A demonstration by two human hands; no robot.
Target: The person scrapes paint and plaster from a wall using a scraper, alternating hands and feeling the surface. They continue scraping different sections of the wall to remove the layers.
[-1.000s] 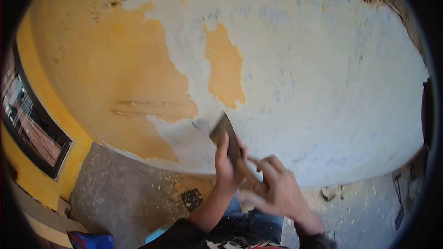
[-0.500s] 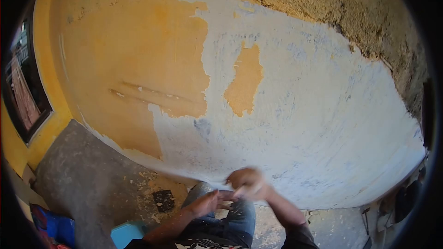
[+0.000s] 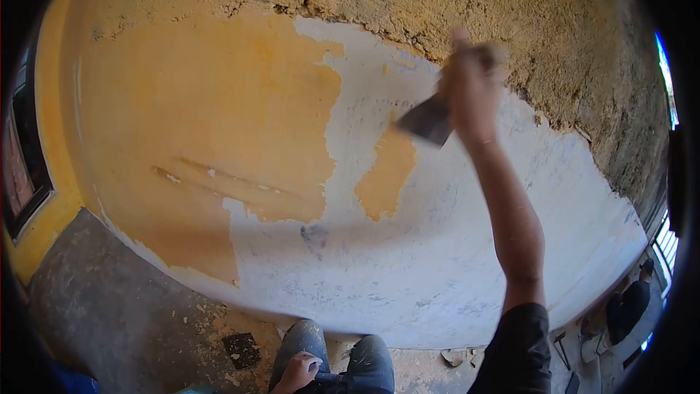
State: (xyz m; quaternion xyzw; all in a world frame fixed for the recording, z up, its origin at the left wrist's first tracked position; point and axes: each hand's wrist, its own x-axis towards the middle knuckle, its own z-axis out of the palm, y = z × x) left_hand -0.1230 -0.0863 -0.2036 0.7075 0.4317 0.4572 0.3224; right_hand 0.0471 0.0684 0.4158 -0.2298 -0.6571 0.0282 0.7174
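My right hand [image 3: 472,84] is raised in front of the wall, closed round a scraper [image 3: 429,121] with a wide dark blade. Motion blurs the hand and the tool. The blade points down and left, over the top of a narrow yellow paint patch [image 3: 388,175] on the whitish scraped surface [image 3: 467,248]; whether it touches cannot be told. Low down, my left hand [image 3: 297,372] rests by my thigh with its fingers curled in. What it holds, if anything, is too small to make out.
A large yellow painted area [image 3: 219,102] covers the wall's left part, with rough bare plaster [image 3: 569,44] above. A dark square piece [image 3: 241,350] and paint flakes lie on the grey floor [image 3: 124,299]. A dark-framed window [image 3: 29,160] is at left; dark objects [image 3: 631,310] stand at right.
My hands were close together over my lap. The right hand has swung up to the wall with the scraper, and the left has dropped to my thigh. The view has shifted upward and right.
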